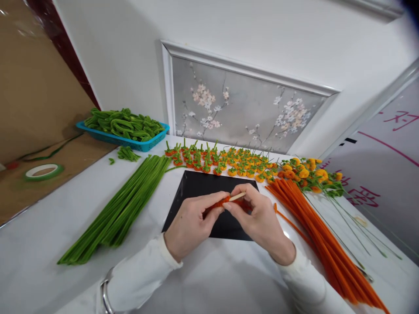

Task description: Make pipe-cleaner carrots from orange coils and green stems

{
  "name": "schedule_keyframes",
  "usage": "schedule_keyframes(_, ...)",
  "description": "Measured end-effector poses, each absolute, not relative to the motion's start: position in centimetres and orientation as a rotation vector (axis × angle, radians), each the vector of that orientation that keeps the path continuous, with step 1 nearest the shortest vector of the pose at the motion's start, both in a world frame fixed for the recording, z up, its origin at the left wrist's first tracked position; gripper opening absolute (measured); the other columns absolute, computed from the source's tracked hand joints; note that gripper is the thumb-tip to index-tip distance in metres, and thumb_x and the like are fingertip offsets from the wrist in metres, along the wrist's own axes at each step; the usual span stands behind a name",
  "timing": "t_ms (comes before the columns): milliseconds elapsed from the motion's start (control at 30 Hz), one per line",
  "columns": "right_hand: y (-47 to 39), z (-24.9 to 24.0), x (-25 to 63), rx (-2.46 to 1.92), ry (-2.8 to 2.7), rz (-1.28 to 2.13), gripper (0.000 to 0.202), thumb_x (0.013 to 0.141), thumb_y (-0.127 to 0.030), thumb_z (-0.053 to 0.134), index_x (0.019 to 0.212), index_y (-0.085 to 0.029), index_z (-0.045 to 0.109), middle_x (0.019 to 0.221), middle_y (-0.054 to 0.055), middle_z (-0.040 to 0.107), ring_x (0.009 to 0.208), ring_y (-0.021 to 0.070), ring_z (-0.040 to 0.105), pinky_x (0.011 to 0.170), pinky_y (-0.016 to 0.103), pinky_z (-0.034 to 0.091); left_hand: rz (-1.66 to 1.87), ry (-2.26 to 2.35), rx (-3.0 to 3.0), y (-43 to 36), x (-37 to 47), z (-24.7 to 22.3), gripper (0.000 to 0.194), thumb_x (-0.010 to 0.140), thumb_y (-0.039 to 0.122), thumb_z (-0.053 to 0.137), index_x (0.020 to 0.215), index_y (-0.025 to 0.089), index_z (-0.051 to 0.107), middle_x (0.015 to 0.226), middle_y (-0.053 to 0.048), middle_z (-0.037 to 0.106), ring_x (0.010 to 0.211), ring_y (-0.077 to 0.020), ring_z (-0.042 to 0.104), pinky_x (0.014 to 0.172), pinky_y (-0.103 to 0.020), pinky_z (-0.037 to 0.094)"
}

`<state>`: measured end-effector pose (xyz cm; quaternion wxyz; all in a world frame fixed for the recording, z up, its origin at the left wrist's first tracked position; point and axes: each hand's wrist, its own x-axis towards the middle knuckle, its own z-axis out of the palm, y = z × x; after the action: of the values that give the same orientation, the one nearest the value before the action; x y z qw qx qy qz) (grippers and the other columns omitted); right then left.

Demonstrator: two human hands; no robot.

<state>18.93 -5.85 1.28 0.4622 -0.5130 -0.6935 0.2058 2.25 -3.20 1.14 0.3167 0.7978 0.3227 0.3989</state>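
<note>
A: Orange piece?
B: Mostly hidden between left hand and right hand; full shape unclear. Pale stick: how its 2 ends sit, can't tell.
A: Black mat?
B: Partly covered by the 2 hands.
A: Edges?
B: 2 white sleeves cut off below; whiteboard cut off right (writing incomplete).

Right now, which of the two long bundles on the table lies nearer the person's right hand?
The orange bundle, beside the right hand; the green bundle lies left of the left hand.
</note>
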Motion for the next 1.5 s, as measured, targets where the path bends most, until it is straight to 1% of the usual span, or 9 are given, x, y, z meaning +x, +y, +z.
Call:
schedule_keyframes(267, -5.9, 1.2, 18.9, -1.282, -1.71, 0.432, 0.01, 0.083, -0.023, 0.059, 0.092, -0.02, 0.056, 0.077, 0.0, 0.064, 0.063, 0.0125, 0.058, 0.057, 0.023, 0.044, 1.091, 0.834, 2.28, -3.2, 2.2, 1.1, 0.028, 0.089, 0.014, 0.047, 0.113, 0.019, 0.061, 0.095, -0.005, 0.069, 0.08, -0.0153, 0.063, 0.071, -0.025, 0.048)
schedule_keyframes(433, -5.8, 1.4, 19.1, -1.216, -1.799, 0.316, 0.007, 0.083, -0.019, 0.06, 0.09, -0.02, 0.059, 0.079, -0.001, 0.065, 0.067, 0.0119, 0.059, 0.063, 0.022, 0.046, 1.04, 0.831, 2.257, -3.2, 2.1, 1.3, 0.021, 0.09, 0.013, 0.046, 0.099, 0.016, 0.064, 0.079, -0.001, 0.064, 0.068, -0.012, 0.057, 0.062, -0.023, 0.042)
schedule_keyframes(767, -5.5, 2.0, 19.8, -0.979, -1.986, 0.149, 0.012, 0.087, -0.013, 0.054, 0.092, -0.02, 0.063, 0.086, 0.003, 0.064, 0.079, 0.0131, 0.061, 0.071, 0.023, 0.05, 0.931, 0.803, 2.064, -3.0, 1.9, 1.5, 0.018, 0.088, 0.015, 0.048, 0.083, 0.016, 0.065, 0.077, 0.001, 0.065, 0.072, -0.0122, 0.059, 0.066, -0.022, 0.043)
schedule_keyframes(900, -5.4, 1.8, 20.1, -0.998, -2.057, 0.137, 0.014, 0.09, -0.016, 0.051, 0.098, -0.02, 0.062, 0.091, 0.005, 0.063, 0.081, 0.0144, 0.06, 0.072, 0.026, 0.05, 0.917, 0.896, 2.089, -3.0, 2.0, 1.5, 0.017, 0.087, 0.018, 0.05, 0.085, 0.018, 0.067, 0.077, 0.001, 0.067, 0.068, -0.0123, 0.059, 0.062, -0.022, 0.042)
schedule_keyframes(1067, -5.4, 1.8, 20.1, -1.033, -2.116, 0.024, 0.015, 0.092, -0.018, 0.046, 0.093, -0.017, 0.061, 0.087, 0.007, 0.061, 0.079, 0.0166, 0.057, 0.07, 0.03, 0.049, 0.924, 0.943, 2.146, -3.2, 1.8, 1.6, 0.015, 0.087, 0.021, 0.05, 0.087, 0.019, 0.065, 0.078, 0.001, 0.068, 0.065, -0.0119, 0.058, 0.06, -0.022, 0.041)
schedule_keyframes(1133, -5.4, 1.8, 20.0, -1.018, -2.138, -0.019, 0.016, 0.092, -0.018, 0.046, 0.091, -0.017, 0.061, 0.084, 0.007, 0.061, 0.077, 0.0169, 0.056, 0.068, 0.03, 0.048, 0.908, 0.93, 2.126, -3.2, 1.7, 1.8, 0.011, 0.087, 0.021, 0.051, 0.093, 0.02, 0.06, 0.078, 0.001, 0.068, 0.064, -0.0119, 0.058, 0.059, -0.022, 0.041)
schedule_keyframes(1300, -5.3, 1.9, 20.1, -0.99, -2.177, -0.013, 0.019, 0.093, -0.017, 0.043, 0.088, -0.019, 0.061, 0.083, 0.006, 0.062, 0.075, 0.0162, 0.056, 0.065, 0.029, 0.047, 0.787, 0.751, 1.962, -2.7, 1.3, 2.1, 0.024, 0.088, 0.022, 0.049, 0.11, 0.022, 0.04, 0.078, 0.002, 0.07, 0.062, -0.0106, 0.059, 0.056, -0.021, 0.041)
schedule_keyframes(1400, -5.3, 1.8, 20.5, -1.052, -2.153, 0.109, 0.016, 0.091, -0.019, 0.048, 0.105, -0.022, 0.057, 0.088, 0.004, 0.064, 0.077, 0.0159, 0.06, 0.069, 0.028, 0.049, 0.777, 0.721, 1.917, -2.4, 1.3, 1.9, 0.028, 0.088, 0.018, 0.049, 0.114, 0.022, 0.04, 0.078, 0.002, 0.069, 0.068, -0.011, 0.061, 0.062, -0.021, 0.044)
schedule_keyframes(1500, -5.3, 1.6, 21.3, -1.165, -2.047, 0.232, 0.045, 0.087, -0.02, 0.056, 0.128, -0.024, 0.039, 0.093, 0.002, 0.065, 0.081, 0.0157, 0.063, 0.074, 0.027, 0.05, 0.844, 0.743, 1.936, -2.1, 1.4, 1.8, 0.03, 0.087, 0.017, 0.049, 0.117, 0.022, 0.048, 0.08, 0.001, 0.069, 0.074, -0.0119, 0.063, 0.07, -0.023, 0.047)
